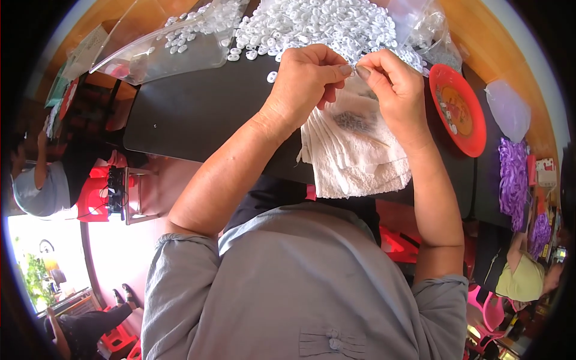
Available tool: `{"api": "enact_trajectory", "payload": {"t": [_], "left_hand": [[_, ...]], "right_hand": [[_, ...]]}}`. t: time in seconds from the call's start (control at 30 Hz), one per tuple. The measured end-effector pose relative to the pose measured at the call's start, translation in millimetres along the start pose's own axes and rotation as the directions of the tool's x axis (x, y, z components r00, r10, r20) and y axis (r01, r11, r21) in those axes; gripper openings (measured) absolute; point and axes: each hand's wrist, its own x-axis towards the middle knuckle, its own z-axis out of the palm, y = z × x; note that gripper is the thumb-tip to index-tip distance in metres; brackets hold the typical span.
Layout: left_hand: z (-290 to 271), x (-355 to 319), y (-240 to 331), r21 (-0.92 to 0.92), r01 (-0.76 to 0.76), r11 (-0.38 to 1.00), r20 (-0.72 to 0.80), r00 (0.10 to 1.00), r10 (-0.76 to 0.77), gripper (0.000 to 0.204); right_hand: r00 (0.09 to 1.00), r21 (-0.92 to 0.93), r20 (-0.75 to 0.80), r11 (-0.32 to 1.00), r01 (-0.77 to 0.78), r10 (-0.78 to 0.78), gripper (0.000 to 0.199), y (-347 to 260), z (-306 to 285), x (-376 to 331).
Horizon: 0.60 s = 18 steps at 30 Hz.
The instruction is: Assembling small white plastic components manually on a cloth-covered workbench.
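My left hand and my right hand meet above the far part of a black table, thumbs and forefingers pinched closed. Something tiny sits between the fingertips, too small to make out. Right behind the hands spreads a large heap of small white oval pieces with holes in them. One loose white piece lies beside my left hand. Under the hands is a folded white towel, with a patch of small dark bits on it. A red plate holding a few pale pieces rests right of my right hand.
At the far left stands a clear plastic bin with more white pieces. Clear plastic bags lie at the back right. A purple bundle of strips hangs at the right. Other people sit or stand around, near red stools.
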Motion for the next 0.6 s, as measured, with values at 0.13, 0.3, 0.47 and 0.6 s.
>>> {"api": "enact_trajectory", "payload": {"t": [0.13,0.3,0.47,0.6], "left_hand": [[-1,0,-3,-0.002,0.022,1.000,0.019,1.000,-0.022,0.012],[6,-2,-7,-0.053,0.018,0.998,-0.046,0.999,-0.020,0.012],[8,-5,-8,-0.108,0.004,0.994,-0.082,0.997,-0.013,0.012],[4,-1,-14,-0.202,0.005,0.979,-0.094,0.995,-0.025,0.012]], "right_hand": [[1.000,0.000,-0.002,1.000,0.018,-0.018,0.007,1,3,-2],[0.998,0.052,-0.028,0.998,-0.047,0.049,0.006,0,9,-4],[0.987,0.146,-0.016,0.977,-0.156,0.160,0.004,-6,15,-6],[0.956,0.228,0.020,0.930,-0.288,0.291,0.005,-9,20,-6]]}}
